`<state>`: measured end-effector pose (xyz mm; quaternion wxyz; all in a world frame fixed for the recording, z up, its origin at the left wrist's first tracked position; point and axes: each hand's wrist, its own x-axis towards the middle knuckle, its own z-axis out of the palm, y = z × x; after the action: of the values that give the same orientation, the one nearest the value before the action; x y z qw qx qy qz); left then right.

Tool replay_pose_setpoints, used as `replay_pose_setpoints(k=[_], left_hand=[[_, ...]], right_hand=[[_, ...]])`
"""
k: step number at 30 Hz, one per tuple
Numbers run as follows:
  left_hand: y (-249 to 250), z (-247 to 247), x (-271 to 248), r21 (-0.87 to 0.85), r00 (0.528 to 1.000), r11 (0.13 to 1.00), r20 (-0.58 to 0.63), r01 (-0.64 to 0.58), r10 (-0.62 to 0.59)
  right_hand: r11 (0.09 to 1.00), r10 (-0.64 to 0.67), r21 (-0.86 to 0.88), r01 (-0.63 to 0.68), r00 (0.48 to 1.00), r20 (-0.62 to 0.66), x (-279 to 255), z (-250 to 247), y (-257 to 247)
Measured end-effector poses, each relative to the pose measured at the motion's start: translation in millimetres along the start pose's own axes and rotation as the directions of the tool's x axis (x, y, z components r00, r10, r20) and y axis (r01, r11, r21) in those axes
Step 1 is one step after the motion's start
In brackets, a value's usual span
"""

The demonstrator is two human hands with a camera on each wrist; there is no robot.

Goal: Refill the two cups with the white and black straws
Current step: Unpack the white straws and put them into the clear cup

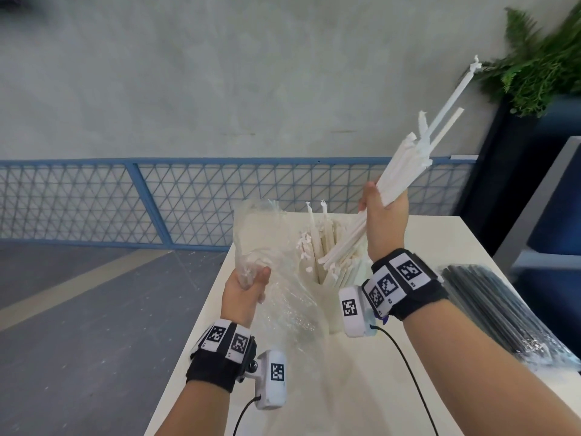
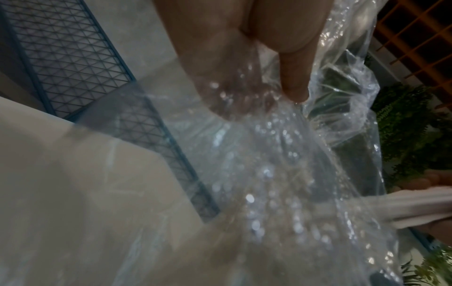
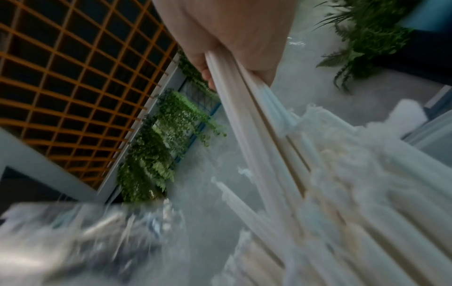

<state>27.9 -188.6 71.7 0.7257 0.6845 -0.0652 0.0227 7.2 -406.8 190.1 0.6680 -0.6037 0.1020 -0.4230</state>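
My right hand (image 1: 382,206) grips a thick bundle of white straws (image 1: 408,165), tilted up to the right above the table. The bundle's lower ends hang over a white cup (image 1: 331,313) that holds several white straws (image 1: 317,240). In the right wrist view the bundle (image 3: 244,120) runs from my palm (image 3: 232,38) down towards the cup's straws (image 3: 367,193). My left hand (image 1: 248,287) grips a crumpled clear plastic bag (image 1: 276,247) left of the cup; the left wrist view shows my fingers (image 2: 293,83) curled into the bag (image 2: 269,164). I see no second cup.
A wrapped pack of black straws (image 1: 490,313) lies on the white table (image 1: 440,240) at the right edge. A blue mesh fence (image 1: 157,199) runs behind the table. A potted fern (image 1: 540,67) and a dark planter (image 1: 503,171) stand at the far right.
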Motion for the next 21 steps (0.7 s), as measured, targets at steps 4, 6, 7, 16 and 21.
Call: replay_pose_setpoints(k=[4, 6, 7, 16, 21], left_hand=[[5, 6, 4, -0.027, 1.0, 1.0, -0.006, -0.001, 0.001], [6, 11, 5, -0.015, 1.0, 1.0, -0.017, 0.008, -0.009], [6, 12, 5, -0.015, 1.0, 1.0, -0.021, 0.012, -0.012], [4, 10, 0, -0.016, 0.998, 0.999, -0.041, 0.036, -0.037], [-4, 10, 2, -0.007, 0.999, 0.999, -0.025, 0.034, -0.034]], right_hand=[[0.985, 0.04, -0.172, -0.011, 0.985, 0.169, -17, 8, 18], [0.954, 0.146, -0.296, -0.056, 0.945, 0.292, -26, 10, 33], [0.938, 0.197, -0.338, -0.081, 0.925, 0.324, -29, 10, 40], [0.95, -0.008, -0.296, 0.099, 0.956, 0.292, -18, 15, 21], [0.863, 0.142, -0.5, 0.072, 0.915, 0.377, -17, 10, 49]])
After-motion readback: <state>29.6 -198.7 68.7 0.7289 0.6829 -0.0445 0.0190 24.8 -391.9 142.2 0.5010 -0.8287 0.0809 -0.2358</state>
